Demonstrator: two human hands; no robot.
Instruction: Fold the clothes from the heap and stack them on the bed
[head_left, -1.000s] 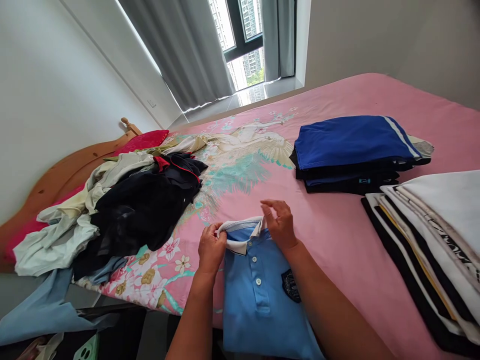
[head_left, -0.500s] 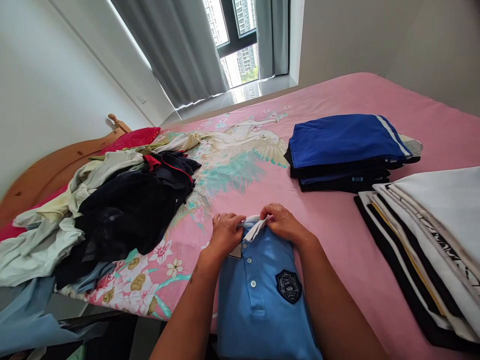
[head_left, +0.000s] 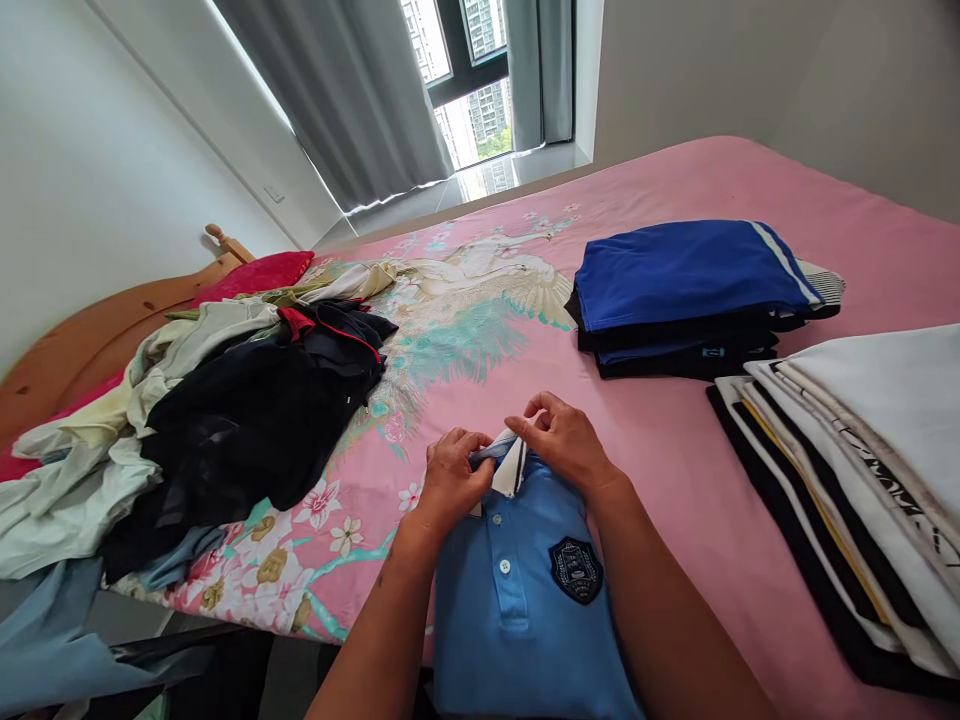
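A blue polo shirt point(head_left: 525, 640) lies folded on the near edge of the bed, buttons up, with a dark badge on its chest. Its white collar point(head_left: 510, 468) has a dark stripe and points away from me. My left hand point(head_left: 454, 475) is closed on the left side of the collar, thumb and fingers pinching the cloth. On the other side my right hand point(head_left: 562, 440) pinches the collar's upper edge between thumb and fingers. The shirt's lower end runs out of the bottom of the view.
On the pink flowered bed point(head_left: 480, 400), a loose heap of clothes point(head_left: 240, 420) lies at the left. Folded blue and black garments point(head_left: 690, 280) are stacked at the back right. Nearer on the right stands a stack of folded white, black and beige clothes point(head_left: 862, 440).
Both hands have shifted slightly at the collar. The right hand has lifted its edge, and the white flap now stands up more and shows its dark stripe.
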